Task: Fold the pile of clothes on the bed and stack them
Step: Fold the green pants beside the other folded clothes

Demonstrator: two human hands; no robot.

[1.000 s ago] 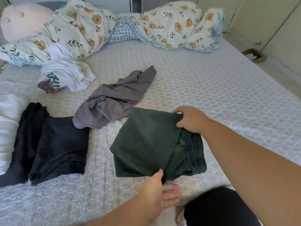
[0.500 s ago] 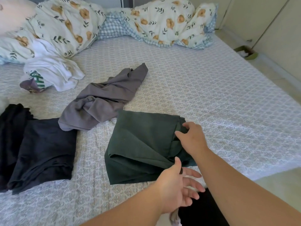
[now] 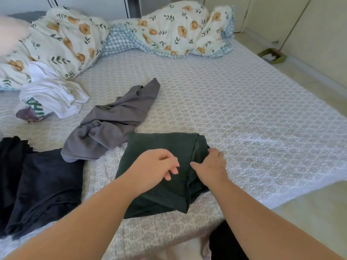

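A dark green garment (image 3: 165,145), folded into a rough square, lies on the bed (image 3: 244,109) near its front edge. My left hand (image 3: 157,166) is over its middle with fingers loosely curled and nothing in them. My right hand (image 3: 212,166) is at the garment's right edge, thumb laid on top and fingers curled into the layered folds there. A crumpled grey garment (image 3: 112,128) lies just behind and left of the green one. Flat dark navy clothing (image 3: 43,181) and a black piece (image 3: 9,156) lie at the left. A bunched white garment (image 3: 52,91) sits further back left.
A floral duvet (image 3: 178,30) is heaped along the head of the bed. The right half of the sheet is bare. A small green box (image 3: 272,56) stands on the floor by the cupboards at right. Something black (image 3: 223,241) sits below the bed's front edge.
My left hand has risen from the garment's front edge to over its middle. My right hand stays at the right edge. The view has shifted slightly.
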